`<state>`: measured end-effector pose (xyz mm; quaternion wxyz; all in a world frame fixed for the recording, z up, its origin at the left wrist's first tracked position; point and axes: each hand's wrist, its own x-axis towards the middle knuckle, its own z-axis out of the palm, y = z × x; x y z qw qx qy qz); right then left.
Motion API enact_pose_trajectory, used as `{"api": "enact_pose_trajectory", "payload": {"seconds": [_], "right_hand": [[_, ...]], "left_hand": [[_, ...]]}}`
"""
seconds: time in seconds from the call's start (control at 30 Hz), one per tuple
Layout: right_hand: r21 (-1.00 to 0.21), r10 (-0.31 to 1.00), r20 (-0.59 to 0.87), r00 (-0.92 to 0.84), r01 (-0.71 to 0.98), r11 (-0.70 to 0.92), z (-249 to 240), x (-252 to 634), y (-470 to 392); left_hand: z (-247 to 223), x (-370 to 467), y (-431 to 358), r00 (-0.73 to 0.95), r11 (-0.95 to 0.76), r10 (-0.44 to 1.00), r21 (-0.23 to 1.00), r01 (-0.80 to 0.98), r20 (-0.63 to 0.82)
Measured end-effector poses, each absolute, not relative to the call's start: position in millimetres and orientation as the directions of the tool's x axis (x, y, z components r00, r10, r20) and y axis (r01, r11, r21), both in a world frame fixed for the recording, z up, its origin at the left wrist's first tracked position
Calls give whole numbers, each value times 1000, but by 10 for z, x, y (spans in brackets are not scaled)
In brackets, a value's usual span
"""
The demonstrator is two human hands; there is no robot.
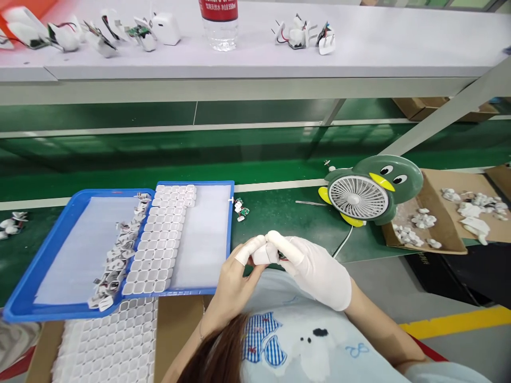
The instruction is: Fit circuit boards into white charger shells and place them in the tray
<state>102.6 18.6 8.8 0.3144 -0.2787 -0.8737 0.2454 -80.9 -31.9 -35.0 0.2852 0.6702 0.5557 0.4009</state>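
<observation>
Both hands meet in front of my chest around a small white plastic housing (pixel 264 254). My left hand (pixel 238 271), with a white cover on its index fingertip, grips the housing from the left. On the right, my right hand (pixel 315 271) wears a white glove and closes on the housing's other side. A bit of red wire and green board shows under the gloved fingers; the rest there is hidden. Beyond my hands, small circuit parts (pixel 241 210) lie on the green table (pixel 275 213).
To the left, one blue tray (pixel 51 255) holds wired parts and another (pixel 232 234) holds rows of white housings. A penguin fan (pixel 359 197) and cardboard box (pixel 447 242) stand right. Above, a shelf (pixel 255 72) bears a bottle (pixel 220 26).
</observation>
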Motion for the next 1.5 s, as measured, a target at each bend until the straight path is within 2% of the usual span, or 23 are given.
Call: {"api": "enact_pose_trajectory", "payload": {"seconds": [0.1,0.23,0.3,0.47,0.57,0.63,0.73,0.8,1.0,1.3,1.5], "right_hand": [[-594,652,416,-634,353,723,-1,1033,194],[-626,679,335,-653,384,678,-172,1098,209],[-676,690,336,-641,345,651,-207,1120,213],[-797,807,355,-471,299,525,-141,1142,202],[-831,820,341,-459,260,491,-93,1168,207],[-809,810,361,-463,276,518,-82,1181,215],[-709,771,453,-447,344,616,-92,1181,215],[-667,762,462,-453,390,635,-105,1175,201],[-755,769,360,-528,319,572,-132,1186,170],[-590,688,283,-668,444,674,-96,1176,215],[-567,636,223,-739,432,702,-159,1205,236]], "left_hand": [[-335,-818,-325,64,-251,964,802,541,259],[-328,-819,-357,86,-248,967,796,552,241],[-332,-812,-373,46,-207,975,820,533,216],[-324,-803,-376,-148,-40,982,890,454,119],[-323,-798,-371,-168,-19,981,908,419,98],[-324,-784,-375,-145,-42,983,907,418,112],[-318,-754,-389,-104,-55,989,914,402,105],[-311,-741,-398,-91,-57,991,922,383,99],[-329,-757,-399,-91,-102,983,894,436,157],[-342,-750,-401,-33,-197,969,846,496,245],[-379,-753,-404,-10,-239,958,814,529,288]]}}
